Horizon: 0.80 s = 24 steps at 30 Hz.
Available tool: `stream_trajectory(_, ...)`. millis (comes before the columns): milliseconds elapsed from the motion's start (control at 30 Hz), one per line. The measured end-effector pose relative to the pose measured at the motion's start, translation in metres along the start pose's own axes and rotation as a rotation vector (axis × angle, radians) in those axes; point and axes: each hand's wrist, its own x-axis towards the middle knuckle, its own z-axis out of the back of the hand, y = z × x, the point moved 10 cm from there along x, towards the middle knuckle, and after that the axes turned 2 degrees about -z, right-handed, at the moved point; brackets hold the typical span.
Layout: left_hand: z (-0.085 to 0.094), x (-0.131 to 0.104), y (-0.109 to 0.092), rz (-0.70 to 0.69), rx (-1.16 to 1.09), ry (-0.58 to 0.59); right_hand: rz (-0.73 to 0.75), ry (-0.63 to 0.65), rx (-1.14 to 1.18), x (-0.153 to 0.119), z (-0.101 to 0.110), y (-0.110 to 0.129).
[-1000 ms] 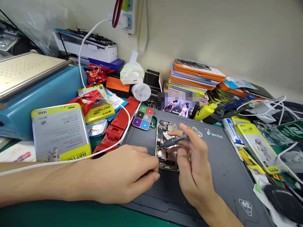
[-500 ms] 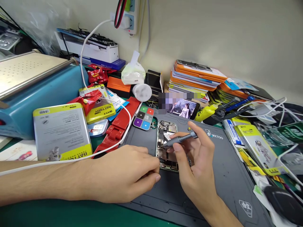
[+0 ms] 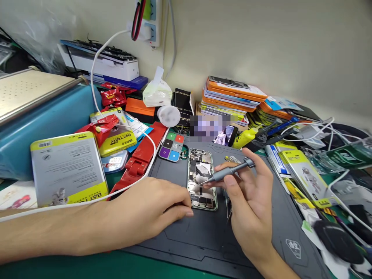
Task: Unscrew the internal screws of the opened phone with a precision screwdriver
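Note:
An opened phone point(image 3: 200, 170) with its insides bare lies on a dark grey work mat point(image 3: 261, 232). My left hand point(image 3: 148, 211) rests on the mat at the phone's lower left edge, its fingertips pressed against the frame. My right hand point(image 3: 247, 201) holds a slim grey screwdriver point(image 3: 229, 172) like a pen, and the tip points down into the middle of the phone. A second thin tool point(image 3: 227, 201) lies on the mat just right of the phone.
A small tray with coloured squares point(image 3: 171, 147) sits at the mat's far left corner. A red plastic stand point(image 3: 139, 159), yellow battery boxes point(image 3: 68, 168), a blue machine point(image 3: 43, 116), stacked orange boxes point(image 3: 232, 97), a lit phone point(image 3: 223, 135) and white cables crowd around.
My right hand has drawn back to the right and tilted the screwdriver flatter, so more of the phone's inside shows. My left hand stays at the phone's edge. The view shifted slightly.

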Motion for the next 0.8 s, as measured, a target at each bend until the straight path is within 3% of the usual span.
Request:
stream_trajectory(133,0.005,-0.011,-0.027,-0.232,0.301,-0.146,0.078,0.012,-0.063,-0.004,0.001,0.008)
stream_trajectory(233,0.002,-0.018,-0.041,-0.332,0.487,-0.165,0.200,0.054,-0.199,-0.008,-0.003,0.018)
stream_trajectory(333,-0.005,-0.018,-0.037,-0.324,0.560,-0.098,0.254,0.106,-0.271,-0.013,-0.008,0.019)
stream_trajectory(467,-0.010,-0.016,-0.031,-0.300,0.568,-0.044,0.206,0.170,-0.286,-0.017,-0.014,0.012)
stream_trajectory(800,-0.013,-0.016,-0.030,-0.305,0.580,-0.035,0.254,0.225,-0.375,-0.024,-0.023,0.009)
